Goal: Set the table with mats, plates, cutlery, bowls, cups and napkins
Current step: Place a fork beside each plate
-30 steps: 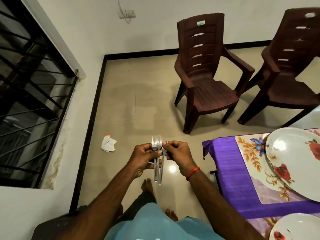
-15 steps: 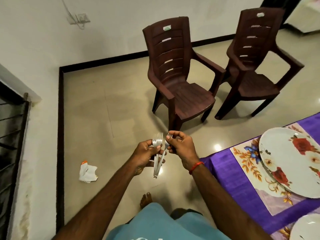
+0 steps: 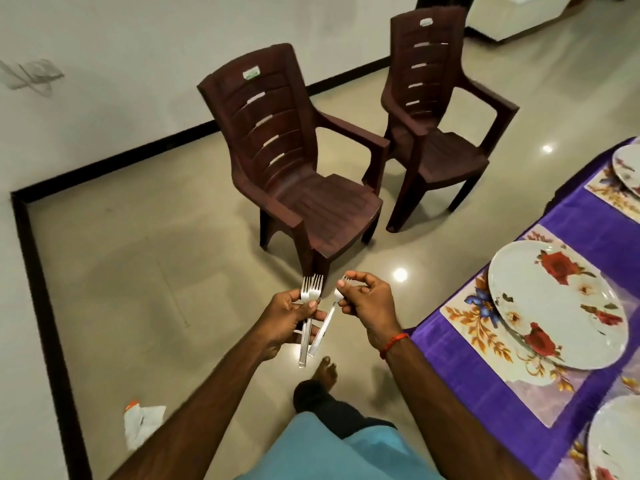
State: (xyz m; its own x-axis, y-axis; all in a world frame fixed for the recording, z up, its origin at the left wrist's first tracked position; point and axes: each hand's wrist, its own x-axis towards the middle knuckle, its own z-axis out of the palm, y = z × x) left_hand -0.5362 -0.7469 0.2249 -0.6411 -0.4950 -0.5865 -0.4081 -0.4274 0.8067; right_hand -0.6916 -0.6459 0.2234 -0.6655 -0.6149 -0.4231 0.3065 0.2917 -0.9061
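The right hand (image 3: 370,303) is peeling one shiny steel fork (image 3: 325,323) off the bunch of matching forks (image 3: 311,289) in the left hand (image 3: 287,317), so the hands are drifting apart, and the purple-clothed table (image 3: 571,220) is sliding further into view.

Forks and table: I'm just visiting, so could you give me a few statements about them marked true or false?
1. The left hand holds two forks. True.
2. The right hand is empty. False: it pinches a single fork.
3. The big plate lies on a flowered mat. True.
4. Cutlery already lies beside that plate. False: none shows on the table.
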